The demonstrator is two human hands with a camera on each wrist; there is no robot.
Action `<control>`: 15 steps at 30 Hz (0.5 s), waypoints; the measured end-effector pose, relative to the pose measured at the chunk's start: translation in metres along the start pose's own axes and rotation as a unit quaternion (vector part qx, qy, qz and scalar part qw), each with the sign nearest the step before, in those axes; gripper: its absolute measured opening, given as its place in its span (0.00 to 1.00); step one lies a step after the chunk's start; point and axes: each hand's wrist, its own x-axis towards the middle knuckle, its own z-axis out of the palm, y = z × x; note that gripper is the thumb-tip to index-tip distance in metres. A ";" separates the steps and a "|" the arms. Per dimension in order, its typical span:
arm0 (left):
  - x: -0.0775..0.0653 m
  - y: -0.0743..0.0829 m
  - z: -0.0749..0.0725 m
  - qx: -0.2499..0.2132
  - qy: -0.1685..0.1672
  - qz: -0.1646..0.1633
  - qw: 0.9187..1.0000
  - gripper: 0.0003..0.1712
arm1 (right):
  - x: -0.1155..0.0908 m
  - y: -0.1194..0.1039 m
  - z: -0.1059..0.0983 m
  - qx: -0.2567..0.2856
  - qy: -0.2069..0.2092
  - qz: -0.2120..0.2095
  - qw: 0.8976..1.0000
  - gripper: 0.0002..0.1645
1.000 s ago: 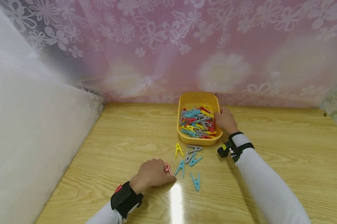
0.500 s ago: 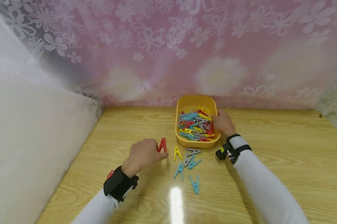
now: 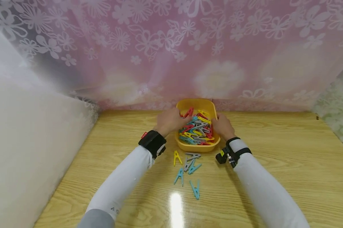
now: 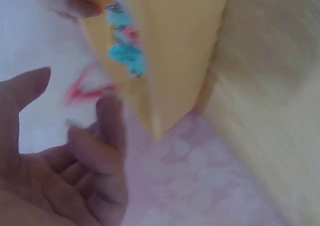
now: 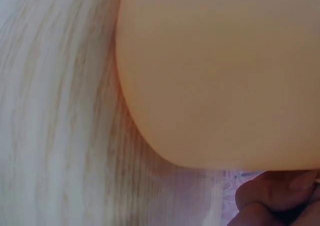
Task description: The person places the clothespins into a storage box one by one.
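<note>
My left hand [image 3: 169, 121] is over the left rim of a yellow plastic basket [image 3: 198, 148]. In the left wrist view its thumb and fingers [image 4: 107, 161] stand apart, and a blurred red clothespin [image 4: 80, 91] shows just beyond the fingertips, not pinched. From the head, a red clothespin [image 3: 189, 112] tilts at the back left of the basket. My right hand [image 3: 223, 126] grips the basket's right rim; in the right wrist view its curled fingers [image 5: 272, 191] show at the basket's edge. A pile of red, yellow, blue and grey clothespins [image 3: 198, 131] fills the bottom.
In front of the basket, several loose clothespins lie on the wooden table [image 3: 125, 190]: a yellow clothespin [image 3: 177, 157], a grey clothespin [image 3: 193, 155], and a blue clothespin [image 3: 195, 190] nearest me. A pink flowered curtain [image 3: 160, 69] hangs right behind; a white wall-like sheet [image 3: 31, 133] borders the left.
My left hand picked a red clothespin off the table, carried it up and forward to the basket, and let it go there. My right hand has kept its grip on the rim.
</note>
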 end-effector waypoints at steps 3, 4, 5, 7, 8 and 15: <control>0.006 -0.005 0.009 -0.016 0.023 0.005 1.000 0.25 | 0.001 -0.001 0.002 -0.001 -0.002 -0.005 1.000 0.26; 0.006 -0.007 0.011 -0.022 0.033 0.007 0.999 0.23 | 0.001 -0.001 0.003 -0.003 -0.002 -0.006 1.000 0.26; 0.004 -0.010 0.012 -0.032 0.045 0.008 0.998 0.21 | 0.001 -0.001 0.003 -0.006 -0.003 -0.009 1.000 0.26; 0.000 -0.015 0.014 -0.048 0.072 0.012 0.996 0.17 | 0.002 -0.001 0.002 -0.010 -0.006 -0.014 1.000 0.27; -0.003 -0.017 0.014 -0.053 0.085 0.014 0.995 0.16 | 0.002 -0.001 0.002 -0.014 -0.006 -0.015 1.000 0.27; -0.029 -0.036 0.021 -0.063 0.104 0.013 0.993 0.16 | 0.003 0.002 -0.002 -0.040 -0.004 -0.019 0.999 0.28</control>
